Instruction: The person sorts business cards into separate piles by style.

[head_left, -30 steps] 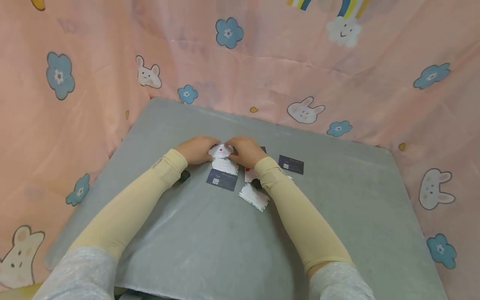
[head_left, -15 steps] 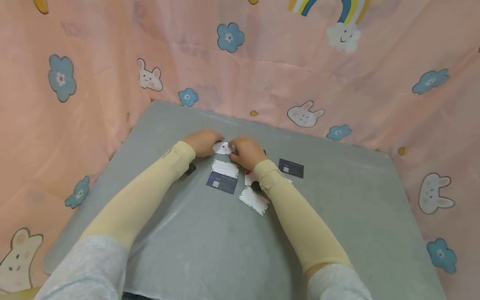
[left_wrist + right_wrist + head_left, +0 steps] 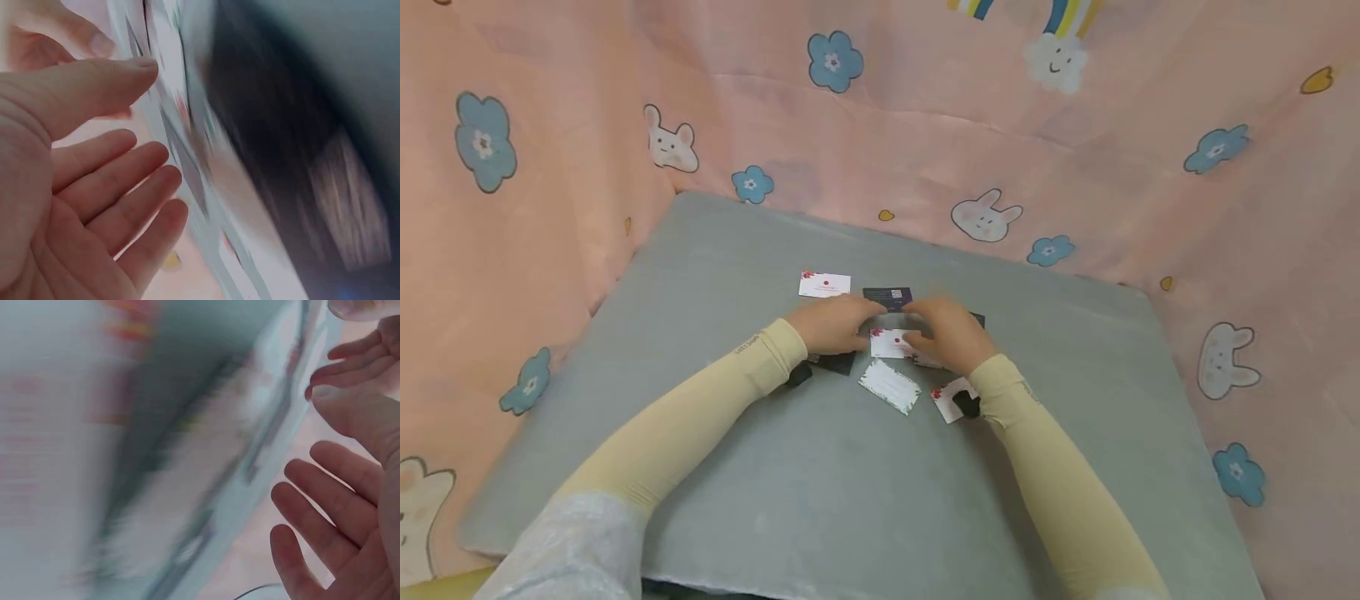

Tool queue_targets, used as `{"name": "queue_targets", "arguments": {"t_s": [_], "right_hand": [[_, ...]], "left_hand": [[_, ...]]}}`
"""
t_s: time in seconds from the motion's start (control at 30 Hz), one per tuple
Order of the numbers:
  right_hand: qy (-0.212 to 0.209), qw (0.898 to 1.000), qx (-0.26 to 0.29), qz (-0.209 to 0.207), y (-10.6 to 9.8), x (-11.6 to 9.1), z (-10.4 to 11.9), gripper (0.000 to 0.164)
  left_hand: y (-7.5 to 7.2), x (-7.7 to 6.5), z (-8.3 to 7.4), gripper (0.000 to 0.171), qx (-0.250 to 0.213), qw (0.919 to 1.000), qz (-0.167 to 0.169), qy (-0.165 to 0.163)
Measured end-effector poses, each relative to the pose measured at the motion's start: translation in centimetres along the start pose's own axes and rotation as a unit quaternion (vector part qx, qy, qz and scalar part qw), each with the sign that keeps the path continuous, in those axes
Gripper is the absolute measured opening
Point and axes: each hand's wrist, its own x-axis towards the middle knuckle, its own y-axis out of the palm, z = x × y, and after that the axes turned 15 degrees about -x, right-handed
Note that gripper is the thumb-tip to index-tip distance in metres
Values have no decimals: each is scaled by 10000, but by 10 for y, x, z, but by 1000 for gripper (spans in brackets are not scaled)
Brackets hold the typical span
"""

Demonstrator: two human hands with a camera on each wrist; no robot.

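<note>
Middle white card (image 3: pixel 887 343) lies flat between the 2 thumbs, long axis running hand to hand. Right hand (image 3: pixel 952 333) is nearer: thumb overlaps its edge in the head view, contact unclear. Left hand (image 3: pixel 829 323) just beside. Fingers apart on both, gripping nothing. Dark card (image 3: pixel 887 297) just past the fingertips, leafy-edged card (image 3: pixel 890 386) nearside of the thumbs, grey tabletop (image 3: pixel 790 483) underneath, pink curtain (image 3: pixel 910 150) well beyond.

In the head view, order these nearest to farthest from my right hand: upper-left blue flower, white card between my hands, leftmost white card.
1. Middle white card, left of your right hand.
2. Leftmost white card, beyond left hand.
3. Blue flower, curtain's upper left.
</note>
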Motion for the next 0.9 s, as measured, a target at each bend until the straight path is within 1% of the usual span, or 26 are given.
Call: {"name": "queue_targets", "arguments": {"t_s": [0.07, 0.17, 0.27, 0.4, 0.47, 0.57, 0.67, 0.77, 0.9], "right_hand": [[5, 10000, 76, -15, 5, -16, -4, 49], [-20, 9998, 19, -200, 13, -27, -9, 44], [14, 9989, -139, -451, 20, -28, -14, 36], [262, 9974, -210, -636, 26, -30, -22, 27], [357, 9971, -178, -652, 27, -26, -22, 25], [471, 9968, -184, -626, 28, -22, -23, 25], [459, 9972, -226, -537, 27, -22, -25, 27], [386, 9985, -214, -331, 25, -25, -26, 28], [327, 9993, -154, -1, 17, -29, -22, 30]], "left_hand": [[10, 3, -12, 62, 210, 9997, 90, 132], [20, 10, -23, 59, 567, 9982, -70, 202], [26, 18, -30, 58, 731, 9972, -151, 15], [32, 29, -37, 57, 721, 9973, 2, -125], [34, 30, -32, 57, 716, 9973, 44, -133], [35, 30, -30, 58, 688, 9976, 55, -95], [35, 29, -31, 60, 652, 9978, 58, -77], [33, 26, -33, 62, 626, 9979, 107, -112], [30, 24, -34, 62, 562, 9982, 123, -168]]}}
